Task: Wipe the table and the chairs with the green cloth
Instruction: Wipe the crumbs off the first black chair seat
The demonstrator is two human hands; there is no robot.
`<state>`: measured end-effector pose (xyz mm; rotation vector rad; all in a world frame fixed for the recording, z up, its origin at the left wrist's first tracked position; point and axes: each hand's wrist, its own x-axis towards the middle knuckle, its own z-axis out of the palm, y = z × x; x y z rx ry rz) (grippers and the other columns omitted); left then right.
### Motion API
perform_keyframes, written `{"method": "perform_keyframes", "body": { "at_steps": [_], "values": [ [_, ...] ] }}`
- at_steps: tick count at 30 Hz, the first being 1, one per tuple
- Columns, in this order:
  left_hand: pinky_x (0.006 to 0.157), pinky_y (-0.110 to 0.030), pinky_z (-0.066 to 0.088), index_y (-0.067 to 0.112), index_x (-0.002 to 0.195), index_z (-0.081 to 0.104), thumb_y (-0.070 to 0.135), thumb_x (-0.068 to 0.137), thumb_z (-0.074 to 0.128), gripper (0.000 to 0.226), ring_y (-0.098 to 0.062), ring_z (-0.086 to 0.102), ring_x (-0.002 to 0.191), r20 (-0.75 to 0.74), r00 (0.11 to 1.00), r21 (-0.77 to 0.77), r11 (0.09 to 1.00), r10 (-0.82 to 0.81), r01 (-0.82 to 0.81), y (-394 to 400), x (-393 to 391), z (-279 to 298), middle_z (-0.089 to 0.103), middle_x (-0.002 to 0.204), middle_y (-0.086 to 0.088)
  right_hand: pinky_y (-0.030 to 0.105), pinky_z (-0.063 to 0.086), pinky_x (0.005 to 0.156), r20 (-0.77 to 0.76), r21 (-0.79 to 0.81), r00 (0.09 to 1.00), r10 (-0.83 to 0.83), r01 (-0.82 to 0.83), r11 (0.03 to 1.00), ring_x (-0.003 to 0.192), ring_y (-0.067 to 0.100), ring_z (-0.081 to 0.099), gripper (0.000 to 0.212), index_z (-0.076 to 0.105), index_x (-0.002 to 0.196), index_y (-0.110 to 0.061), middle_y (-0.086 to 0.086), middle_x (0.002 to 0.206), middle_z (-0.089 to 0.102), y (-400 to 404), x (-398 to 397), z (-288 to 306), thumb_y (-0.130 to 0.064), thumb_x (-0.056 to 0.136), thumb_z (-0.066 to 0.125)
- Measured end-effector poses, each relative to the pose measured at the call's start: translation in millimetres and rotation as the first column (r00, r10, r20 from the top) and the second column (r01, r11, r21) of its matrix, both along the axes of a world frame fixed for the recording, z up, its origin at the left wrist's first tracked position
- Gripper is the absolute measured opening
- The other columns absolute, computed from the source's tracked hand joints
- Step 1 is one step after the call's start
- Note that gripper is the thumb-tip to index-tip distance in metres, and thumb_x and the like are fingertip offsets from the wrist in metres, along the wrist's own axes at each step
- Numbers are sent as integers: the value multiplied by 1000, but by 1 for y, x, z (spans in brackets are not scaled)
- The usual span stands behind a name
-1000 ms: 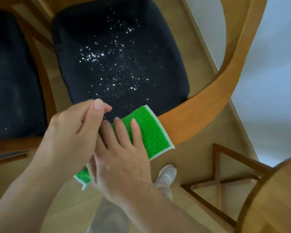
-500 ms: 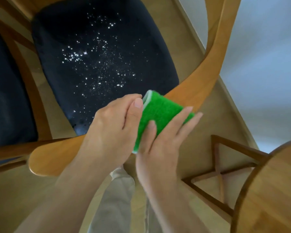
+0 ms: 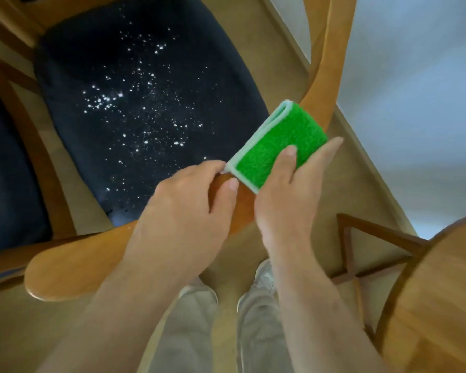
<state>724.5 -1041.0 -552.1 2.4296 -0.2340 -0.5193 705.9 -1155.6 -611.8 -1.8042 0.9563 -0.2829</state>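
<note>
Over the chair's curved back rail (image 3: 156,254), both hands met at the cloth (image 3: 277,146) as I watched the head view from my remote station. My right hand (image 3: 288,200) held the folded green cloth, thumb pressed on its top face and fingers (image 3: 331,146) wrapped round its far side, so they were clamped on the cloth against the rail. My left hand (image 3: 183,211) sat just beside it, its fingers (image 3: 221,168) curled over the rail and touching the cloth's near white-edged corner; whether they pinched that corner or only steadied it, I could not tell.

Below the rail, the dark seat cushion (image 3: 145,109) carried a scatter of white crumbs across its middle, so I judged that seat was not yet wiped. A second dark seat (image 3: 8,170) showed at the left edge. At lower right, part of the round wooden counter (image 3: 441,305) was visible, too little of it to say whether it had been cleaned. By my reading, the chair work was at an early stage, with the rail in hand and the cushion left to do.
</note>
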Motion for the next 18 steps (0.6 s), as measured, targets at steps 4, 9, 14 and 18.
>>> {"method": "perform_keyframes", "body": {
  "at_steps": [4,9,14,18],
  "values": [
    [81,-16,31,30,138,48,57,89,39,57,-6,51,112,-121,990,-23,997,71,-74,-7,1,2,63,123,11,37,31,114,-20,-245,996,85,-87,966,144,24,28,59,0,155,-19,4,160,22,-32,17,6,-29,104,28],
    [94,-24,41,29,152,24,48,89,61,76,-5,56,113,-476,858,-325,867,195,-377,-12,30,2,65,113,17,63,42,98,-12,-394,920,392,-365,844,134,45,39,54,17,153,-16,-24,147,12,6,-30,19,-21,101,32],
    [89,-43,55,22,117,66,17,88,69,29,-21,69,97,-710,700,-480,678,71,-556,23,49,6,71,105,-5,66,43,94,-23,-358,873,488,-463,811,127,42,48,48,22,146,-33,12,143,49,32,-25,41,-34,99,28],
    [71,-28,58,14,101,70,17,91,66,12,-15,71,83,-702,707,-538,587,85,-604,63,69,7,74,93,-4,67,44,90,-129,-336,786,604,-608,719,114,47,55,46,38,143,-16,20,123,60,57,19,47,-31,100,29]
  ]
}}
